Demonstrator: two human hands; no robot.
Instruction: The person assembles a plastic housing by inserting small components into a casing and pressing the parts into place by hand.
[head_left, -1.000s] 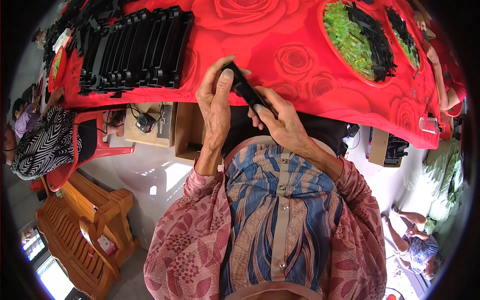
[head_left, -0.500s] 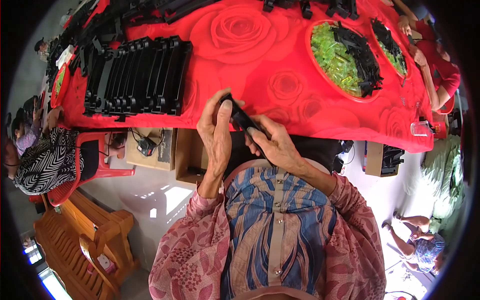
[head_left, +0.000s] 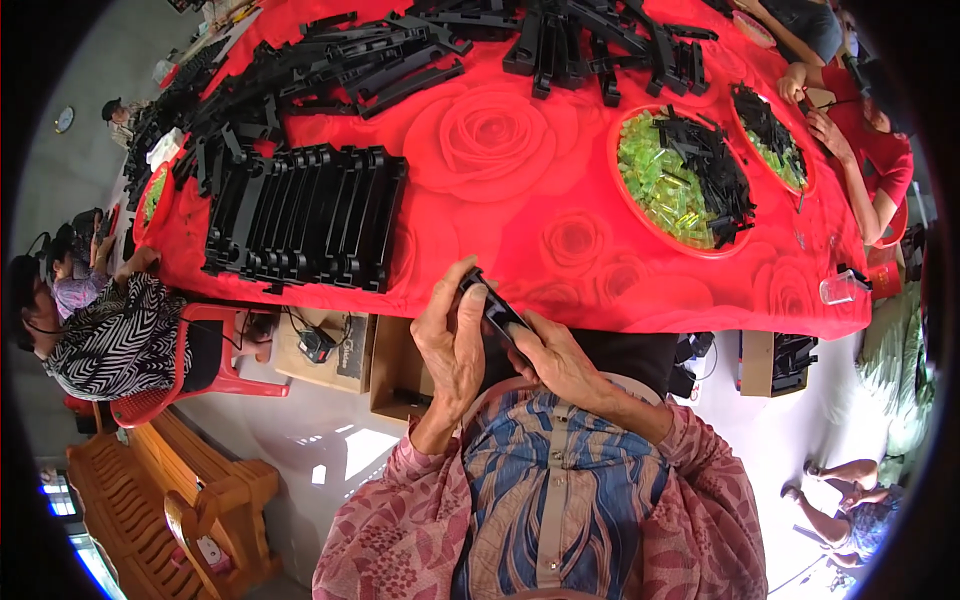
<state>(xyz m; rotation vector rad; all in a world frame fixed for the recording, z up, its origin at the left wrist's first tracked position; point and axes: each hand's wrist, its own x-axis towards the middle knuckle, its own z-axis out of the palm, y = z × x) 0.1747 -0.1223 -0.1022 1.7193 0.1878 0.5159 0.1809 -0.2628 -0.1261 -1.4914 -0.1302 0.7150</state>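
Observation:
Between my two hands is a long, narrow black plastic part [head_left: 497,313], held slantwise over the table's near edge. My left hand [head_left: 450,335] grips its upper end, thumb along the top. The lower end sits in my right hand [head_left: 560,358], whose thumb presses on the part; the fingers beneath are mostly hidden. Left of my hands, a row of similar black plastic parts [head_left: 305,215] lies side by side on the red rose-patterned tablecloth [head_left: 490,220]. To the right, an orange-rimmed round tray [head_left: 650,235] holds yellow-green translucent pieces [head_left: 660,180] and small black strips [head_left: 708,170].
Loose black parts [head_left: 400,60] are heaped across the far side. A second tray [head_left: 768,135] sits near a person in red [head_left: 880,160]. A clear cup [head_left: 838,288] lies at the right edge. A red chair [head_left: 235,365] and cardboard boxes [head_left: 320,350] stand below left.
The view has tilted so more of the table's far side shows, and everything sits lower in the picture. Both hands keep hold of the black part, which is turned slightly.

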